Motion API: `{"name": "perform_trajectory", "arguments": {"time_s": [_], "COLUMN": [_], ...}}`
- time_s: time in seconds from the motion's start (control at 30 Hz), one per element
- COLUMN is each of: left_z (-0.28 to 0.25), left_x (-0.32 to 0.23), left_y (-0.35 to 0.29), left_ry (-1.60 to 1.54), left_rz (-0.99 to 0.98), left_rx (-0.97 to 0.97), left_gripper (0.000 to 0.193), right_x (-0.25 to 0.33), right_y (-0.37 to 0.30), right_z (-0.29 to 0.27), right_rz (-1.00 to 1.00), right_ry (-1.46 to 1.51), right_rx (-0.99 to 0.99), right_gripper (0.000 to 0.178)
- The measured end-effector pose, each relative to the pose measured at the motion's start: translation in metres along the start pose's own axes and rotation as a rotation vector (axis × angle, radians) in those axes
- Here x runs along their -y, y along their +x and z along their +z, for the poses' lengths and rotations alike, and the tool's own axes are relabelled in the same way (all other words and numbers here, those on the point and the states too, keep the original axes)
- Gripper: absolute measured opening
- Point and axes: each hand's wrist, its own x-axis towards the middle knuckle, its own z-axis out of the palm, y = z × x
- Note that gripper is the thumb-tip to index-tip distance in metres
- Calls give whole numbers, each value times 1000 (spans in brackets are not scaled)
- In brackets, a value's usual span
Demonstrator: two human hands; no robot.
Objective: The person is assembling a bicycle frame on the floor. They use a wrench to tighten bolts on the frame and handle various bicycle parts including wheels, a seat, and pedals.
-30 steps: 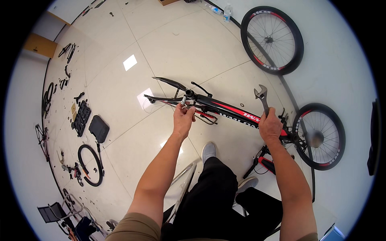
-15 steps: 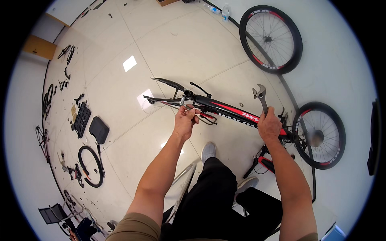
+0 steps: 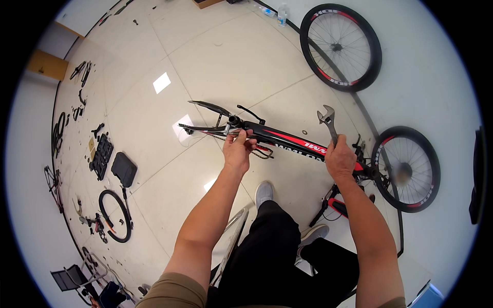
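Note:
In front of me a black and red bicycle frame [image 3: 287, 137] stretches from the middle to the right. My left hand [image 3: 238, 154] is at its left end, thumb and fingers pinched together beside a small silver part [image 3: 227, 127] next to the tube. What sits between those fingers is hidden. My right hand [image 3: 340, 160] grips the handle of an adjustable wrench [image 3: 328, 120], its jaw pointing up and away from me. That hand is over the frame's right end; whether it also touches the tube I cannot tell.
Two wheels, one far [image 3: 336, 47] and one nearer [image 3: 403, 177], lean by the right wall. A black tool case [image 3: 125, 169], an open tool tray [image 3: 101, 158] and a loose tyre [image 3: 106, 215] lie on the left floor. A metal-framed chair [image 3: 67, 277] stands at lower left.
The wrench and my right hand have shifted slightly left. My left fingers have moved up closer against the frame, with the small silver part now showing beside them.

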Motion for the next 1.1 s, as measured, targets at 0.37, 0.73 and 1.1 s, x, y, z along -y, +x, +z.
{"name": "perform_trajectory", "arguments": {"time_s": [0.37,0.73,1.1], "left_z": [-17,-27,-47], "left_x": [-4,-2,9], "left_y": [-3,5,30], "left_ry": [8,368,886], "left_rz": [-58,191,609], "left_rx": [130,150,-46], "left_gripper": [5,10,15], "right_x": [2,1,4], "right_y": [0,-1,1], "right_z": [-3,0,0], "right_rz": [-4,-37,-2], "right_ry": [16,-3,8], "right_rx": [1,-31,7], "right_gripper": [17,17,16]}}
